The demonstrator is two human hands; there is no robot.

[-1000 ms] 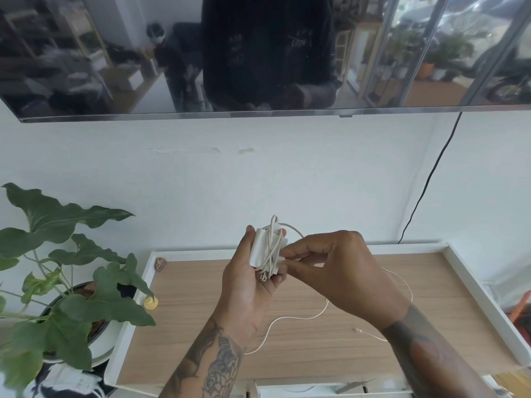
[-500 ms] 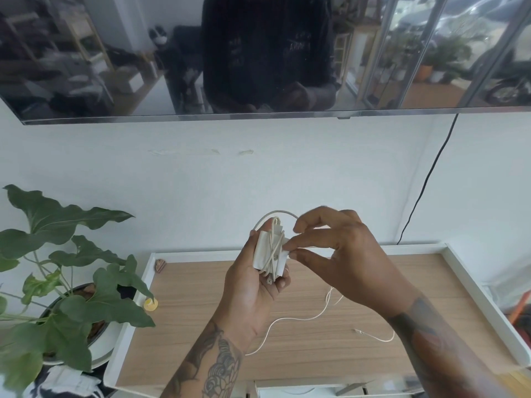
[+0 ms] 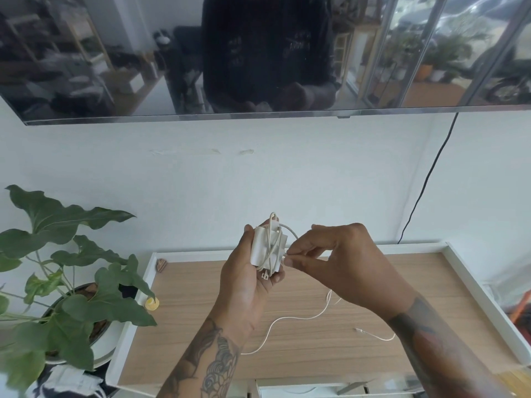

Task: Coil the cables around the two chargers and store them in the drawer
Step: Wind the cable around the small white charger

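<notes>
While the left hand [image 3: 247, 285] grasps the white charger [image 3: 265, 248] upright in its curled fingers and thumb, held up in the air above the tabletop near frame centre, the right hand [image 3: 339, 265] sits at the charger's 3 o'clock and pinches the white cable [image 3: 298, 317] between thumb and forefinger right at the brick's right edge. Several turns of cable already run lengthwise over the charger's face, a small loop sticks out at its 12 o'clock, and a short connector end pokes out at its 6 o'clock against the left palm. From the right hand's pinch the slack drops to 6 o'clock, curves across the wooden tabletop [image 3: 301, 354] toward 7 o'clock, and a separate thin run with its plug tip lies at about 5 o'clock of the hands, partly hidden under the right forearm. Both forearms tattooed, coming in from the bottom edge. Tabletop has a raised white rim [image 3: 482, 300] on back and sides. At 9 o'clock of the hands, a small yellow object [image 3: 152, 303] on the table's left edge and a small brown striped object [image 3: 161, 265] at the back-left corner; can't tell what either is. Further out at 8 to 9 o'clock, a leafy potted plant [image 3: 66, 271]. At 12 o'clock, a wall-mounted dark screen [image 3: 115, 67] reflecting the room, with a black cord [image 3: 425, 185] running down the wall at 2 o'clock. White drawer front [image 3: 316, 392] just visible at 6 o'clock, bottom edge.
</notes>
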